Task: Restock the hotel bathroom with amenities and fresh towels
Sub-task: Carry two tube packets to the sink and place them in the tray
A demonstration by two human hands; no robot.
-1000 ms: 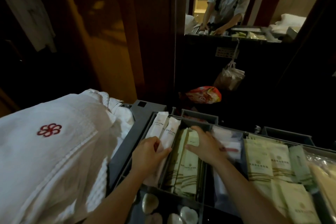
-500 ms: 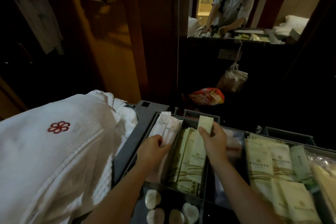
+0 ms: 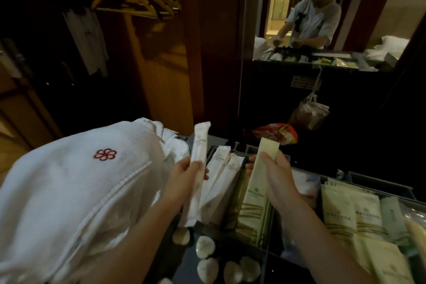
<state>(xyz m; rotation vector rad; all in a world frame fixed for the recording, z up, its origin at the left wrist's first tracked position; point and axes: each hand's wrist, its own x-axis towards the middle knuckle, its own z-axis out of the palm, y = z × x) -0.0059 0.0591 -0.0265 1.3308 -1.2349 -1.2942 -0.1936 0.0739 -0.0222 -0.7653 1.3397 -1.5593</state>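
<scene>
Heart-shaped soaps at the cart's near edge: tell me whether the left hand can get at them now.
Probably, but not freely: the soaps lie uncovered just below the left hand, with nothing between, yet that hand grips a white packet.

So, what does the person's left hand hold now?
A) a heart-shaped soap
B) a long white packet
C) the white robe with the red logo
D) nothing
B: the left hand grips a long white packet, its top end pointing up beside the robe, while the right hand holds a pale green packet.
</scene>
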